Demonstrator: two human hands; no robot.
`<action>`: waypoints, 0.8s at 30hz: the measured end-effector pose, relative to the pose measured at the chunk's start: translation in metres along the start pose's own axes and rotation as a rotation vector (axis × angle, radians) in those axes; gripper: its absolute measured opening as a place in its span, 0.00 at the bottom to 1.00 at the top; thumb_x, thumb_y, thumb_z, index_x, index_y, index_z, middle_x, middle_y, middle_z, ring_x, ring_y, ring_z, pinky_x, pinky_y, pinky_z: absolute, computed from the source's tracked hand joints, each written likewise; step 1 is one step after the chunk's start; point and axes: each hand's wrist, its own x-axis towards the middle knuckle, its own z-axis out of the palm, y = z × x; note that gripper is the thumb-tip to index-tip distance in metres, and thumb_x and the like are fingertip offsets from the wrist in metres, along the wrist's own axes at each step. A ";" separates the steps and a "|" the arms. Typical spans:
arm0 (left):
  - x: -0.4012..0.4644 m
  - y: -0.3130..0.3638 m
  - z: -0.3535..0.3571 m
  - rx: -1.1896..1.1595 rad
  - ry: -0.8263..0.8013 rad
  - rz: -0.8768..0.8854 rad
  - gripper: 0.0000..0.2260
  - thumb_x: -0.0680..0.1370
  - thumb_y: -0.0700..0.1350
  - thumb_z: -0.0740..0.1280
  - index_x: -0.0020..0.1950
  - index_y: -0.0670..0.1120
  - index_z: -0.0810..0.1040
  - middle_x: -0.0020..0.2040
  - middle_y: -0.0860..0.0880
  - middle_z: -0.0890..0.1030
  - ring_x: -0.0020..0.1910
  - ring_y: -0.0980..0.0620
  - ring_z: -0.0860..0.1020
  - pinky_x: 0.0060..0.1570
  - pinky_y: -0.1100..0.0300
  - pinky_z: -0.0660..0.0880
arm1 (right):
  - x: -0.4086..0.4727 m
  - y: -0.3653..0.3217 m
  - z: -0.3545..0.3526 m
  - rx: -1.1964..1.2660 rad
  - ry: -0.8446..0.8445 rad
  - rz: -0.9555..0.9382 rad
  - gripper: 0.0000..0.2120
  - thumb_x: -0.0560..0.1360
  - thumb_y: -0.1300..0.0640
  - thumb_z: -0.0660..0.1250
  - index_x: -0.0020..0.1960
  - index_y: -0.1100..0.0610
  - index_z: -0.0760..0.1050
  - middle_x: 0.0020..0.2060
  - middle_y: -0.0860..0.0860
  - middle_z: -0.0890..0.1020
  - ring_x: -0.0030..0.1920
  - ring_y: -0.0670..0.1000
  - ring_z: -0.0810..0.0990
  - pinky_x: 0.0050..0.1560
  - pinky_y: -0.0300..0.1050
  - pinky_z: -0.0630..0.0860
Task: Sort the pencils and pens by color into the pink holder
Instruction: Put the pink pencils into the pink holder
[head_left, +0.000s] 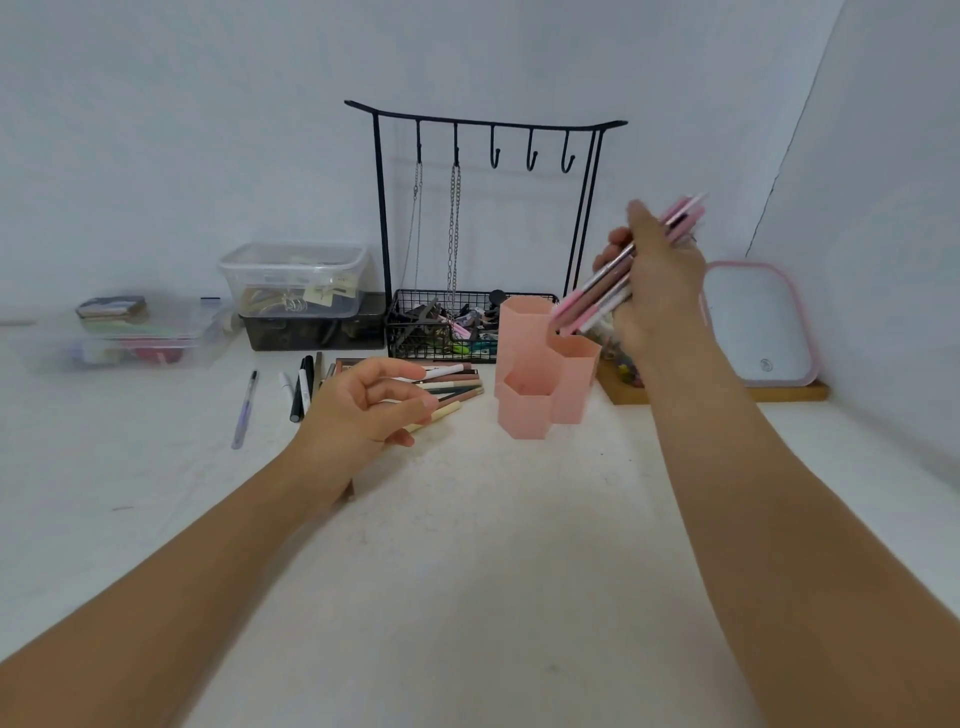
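Note:
The pink holder (540, 379), three hexagonal cups of different heights, stands on the white table past the middle. My right hand (657, 280) grips a bundle of pink pens (602, 291) tilted above the holder, lower tips just over the right cup. My left hand (363, 410) hovers with loosely curled fingers and holds nothing, over a pile of brown, green and cream pencils (452, 387) lying left of the holder. Black and white pens (301, 389) and a purple pen (244, 410) lie further left.
A black hook stand with chains (485, 208) and a wire basket (441, 327) sit behind the holder. Clear plastic boxes (296, 291) stand at the back left. A pink-rimmed lid on a wooden tray (758, 322) is at the right by the wall.

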 end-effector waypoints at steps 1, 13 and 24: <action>0.000 0.000 0.000 0.001 0.000 0.001 0.18 0.68 0.43 0.78 0.57 0.46 0.82 0.43 0.46 0.87 0.44 0.47 0.84 0.39 0.57 0.79 | 0.004 0.005 -0.001 0.042 0.092 -0.069 0.07 0.78 0.60 0.70 0.43 0.58 0.74 0.31 0.54 0.80 0.29 0.51 0.77 0.36 0.47 0.79; 0.003 -0.004 0.000 0.023 -0.003 0.009 0.12 0.74 0.37 0.75 0.57 0.43 0.82 0.40 0.47 0.85 0.41 0.49 0.84 0.35 0.60 0.78 | 0.012 0.044 -0.018 -0.436 0.113 -0.044 0.08 0.75 0.57 0.72 0.41 0.59 0.77 0.30 0.53 0.81 0.32 0.53 0.81 0.41 0.51 0.82; 0.003 -0.003 0.000 0.033 0.009 0.012 0.12 0.74 0.38 0.76 0.56 0.44 0.82 0.40 0.48 0.85 0.41 0.48 0.84 0.38 0.56 0.78 | 0.017 0.060 -0.053 -0.613 -0.357 0.296 0.30 0.67 0.42 0.79 0.64 0.56 0.79 0.56 0.56 0.85 0.57 0.59 0.84 0.58 0.59 0.80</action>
